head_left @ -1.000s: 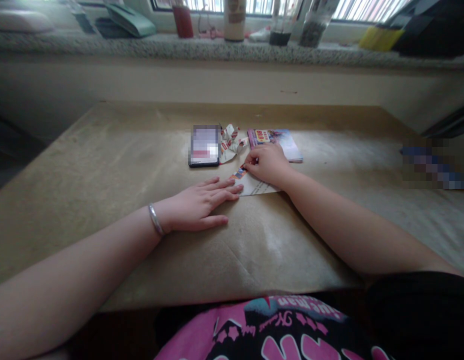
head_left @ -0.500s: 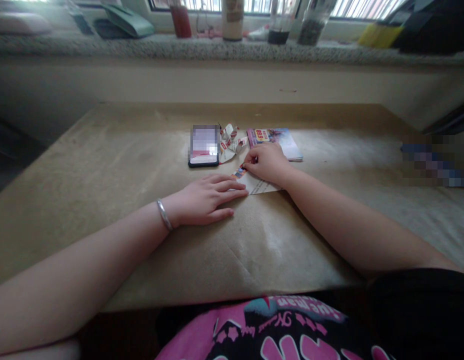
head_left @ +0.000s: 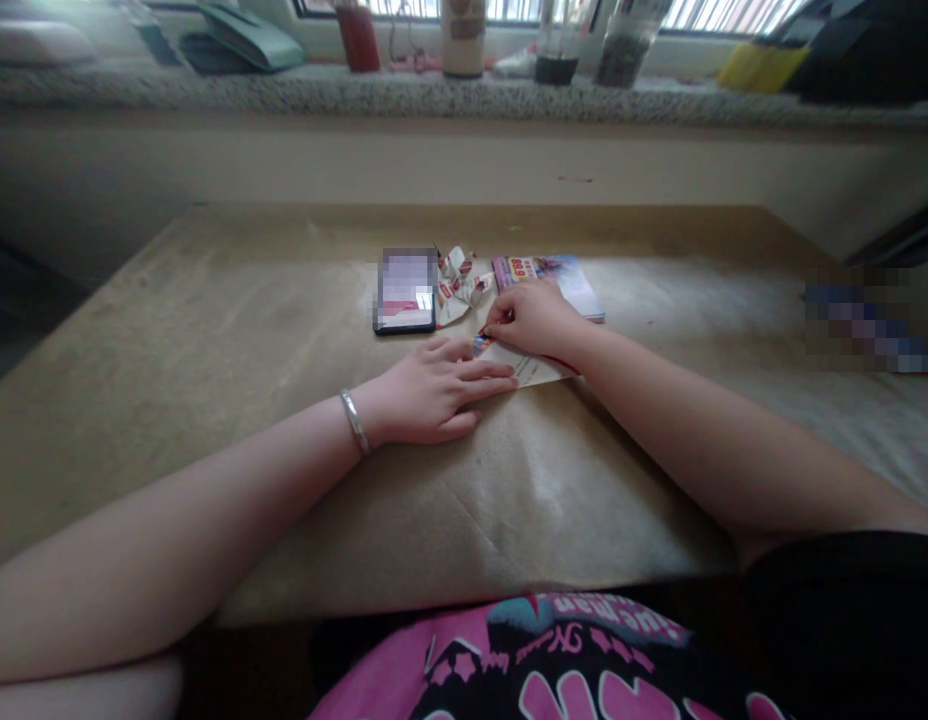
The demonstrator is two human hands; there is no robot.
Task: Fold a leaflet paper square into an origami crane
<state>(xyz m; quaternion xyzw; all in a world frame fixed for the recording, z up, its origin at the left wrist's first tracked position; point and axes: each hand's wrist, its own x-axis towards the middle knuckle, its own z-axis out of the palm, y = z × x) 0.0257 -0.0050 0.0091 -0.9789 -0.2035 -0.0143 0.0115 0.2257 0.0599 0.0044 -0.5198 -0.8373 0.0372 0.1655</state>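
A printed sheet of paper (head_left: pixel 543 371), white with dark text and a colourful strip folded over at its left corner, lies on the table under both my hands. My left hand (head_left: pixel 443 392) rests palm down with its fingers spread, their tips pressing on the sheet's near left part. Thumb and forefinger of my right hand (head_left: pixel 537 318) are pinched at the colourful folded strip; the fingers hide part of it. Just behind the right hand is a stack of colourful printed leaflets (head_left: pixel 580 285), partly covered by that hand.
A phone (head_left: pixel 405 292) with a lit screen lies left of some crumpled, torn paper pieces (head_left: pixel 456 285). Bottles and jars (head_left: pixel 464 40) stand on the stone windowsill (head_left: pixel 284 92) beyond the table (head_left: pixel 209 330). A blurred bluish item (head_left: pixel 865 325) is at the right.
My left hand has slid to the right, farther onto the sheet. My right hand keeps its pinch at the folded strip, nearly in the same place.
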